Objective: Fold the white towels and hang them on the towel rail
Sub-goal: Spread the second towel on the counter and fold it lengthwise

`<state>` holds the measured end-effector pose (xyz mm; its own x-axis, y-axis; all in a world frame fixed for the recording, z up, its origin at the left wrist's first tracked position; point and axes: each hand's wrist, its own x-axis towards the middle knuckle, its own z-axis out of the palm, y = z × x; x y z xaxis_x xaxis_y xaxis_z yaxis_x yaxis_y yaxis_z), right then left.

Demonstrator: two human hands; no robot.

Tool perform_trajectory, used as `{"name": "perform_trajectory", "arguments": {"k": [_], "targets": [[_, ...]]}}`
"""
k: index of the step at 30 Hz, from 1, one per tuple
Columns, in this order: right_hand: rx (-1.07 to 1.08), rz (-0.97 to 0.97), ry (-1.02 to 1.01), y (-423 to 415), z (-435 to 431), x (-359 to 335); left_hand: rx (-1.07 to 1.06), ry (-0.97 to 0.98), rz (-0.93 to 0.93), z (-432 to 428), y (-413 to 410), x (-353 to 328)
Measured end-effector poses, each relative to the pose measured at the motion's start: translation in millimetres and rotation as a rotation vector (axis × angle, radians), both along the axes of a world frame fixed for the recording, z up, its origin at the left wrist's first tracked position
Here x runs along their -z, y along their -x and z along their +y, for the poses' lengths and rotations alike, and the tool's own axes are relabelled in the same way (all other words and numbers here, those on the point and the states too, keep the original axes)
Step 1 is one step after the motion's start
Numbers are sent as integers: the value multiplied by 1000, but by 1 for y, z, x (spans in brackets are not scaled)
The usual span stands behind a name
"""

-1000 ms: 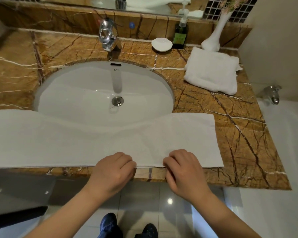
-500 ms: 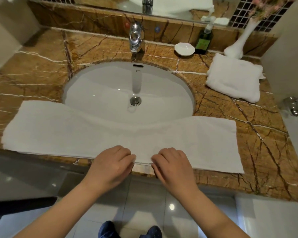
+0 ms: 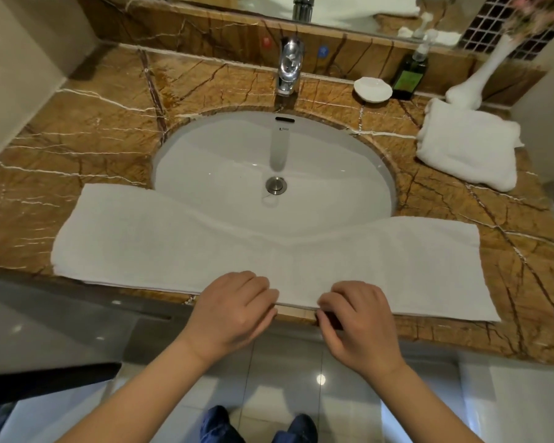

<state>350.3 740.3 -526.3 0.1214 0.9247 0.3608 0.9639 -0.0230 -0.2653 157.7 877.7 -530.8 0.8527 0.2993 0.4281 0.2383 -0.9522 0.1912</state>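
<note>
Brown marble counter (image 3: 93, 129), white sink (image 3: 224, 161), tiled floor (image 3: 285, 378), left hand (image 3: 234, 308) and right hand (image 3: 359, 321) pinching edge of towel (image 3: 157, 244)

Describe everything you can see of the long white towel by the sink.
The towel is white terry-looking cloth, folded lengthwise into a long strip, layers showing along its near edge. It lies flat across the marble-look counter, its middle dipping over the front rim of the sink. The left hand and right hand grip its near edge at the centre, close together.

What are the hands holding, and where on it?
Both the left hand and right hand pinch the long white folded towel at the middle of its near edge.
</note>
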Motion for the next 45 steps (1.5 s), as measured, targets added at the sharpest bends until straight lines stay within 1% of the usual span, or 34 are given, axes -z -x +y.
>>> {"name": "perform_trajectory", "arguments": {"k": [6, 9, 11, 15, 19, 24, 27, 29, 31, 36, 42, 45], "targets": [[-104, 50, 46, 66, 52, 2, -149, 23, 88, 42, 70, -10], [-117, 62, 39, 97, 83, 2, -192, 1, 132, 64, 99, -10], [-105, 37, 47, 111, 98, 3, -196, -17, 143, 73, 110, -10], [-99, -49, 36, 120, 109, 8, -158, -39, 135, 80, 119, -6], [-128, -124, -24, 118, 113, 12, -110, -62, 94, 82, 121, -4], [-133, -92, -59, 126, 109, 12, -86, -101, 27, 85, 124, 3], [-119, -87, 24, 130, 101, 15, -93, -100, 14, 84, 125, 5], [-95, -61, 91, 133, 104, 9, -101, -78, 41, 86, 128, 2], [-94, -35, 120, 138, 111, 1, -120, -42, 90, 90, 134, -3], [-213, -47, 95, 168, 145, -3, -275, 18, 164, 104, 169, -9], [-189, -132, 129, 198, 174, 2, -313, -52, 213, 117, 197, -7], [-211, -127, 134, 198, 176, 5, -397, -39, 224, 122, 206, -13]]}}
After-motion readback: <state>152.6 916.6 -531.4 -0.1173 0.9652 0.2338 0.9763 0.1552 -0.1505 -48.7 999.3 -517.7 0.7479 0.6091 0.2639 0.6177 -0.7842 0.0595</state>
